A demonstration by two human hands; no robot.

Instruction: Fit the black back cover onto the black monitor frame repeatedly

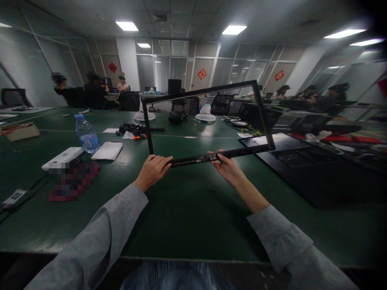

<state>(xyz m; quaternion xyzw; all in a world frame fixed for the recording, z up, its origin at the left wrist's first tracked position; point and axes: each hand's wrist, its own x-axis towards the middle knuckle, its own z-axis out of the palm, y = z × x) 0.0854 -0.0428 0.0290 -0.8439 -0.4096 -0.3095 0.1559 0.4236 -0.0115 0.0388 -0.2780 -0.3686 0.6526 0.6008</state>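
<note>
I hold a thin black rectangular frame (259, 105), like a screen bezel, upright above the green table (187, 209). My left hand (152, 170) is closed on the left part of its bottom bar, near the corner. My right hand (226, 166) pinches the same bar further right, fingers wrapped over its edge. The frame is empty inside, and the room shows through it. Both arms wear grey sleeves.
A water bottle (86, 138), a white flat device (63, 158) and a white pouch (107, 150) lie at the left. Black tools and cables (133, 129) sit mid-table. A dark panel (314, 169) lies at the right. Two small fans (205, 113) and seated people are further back.
</note>
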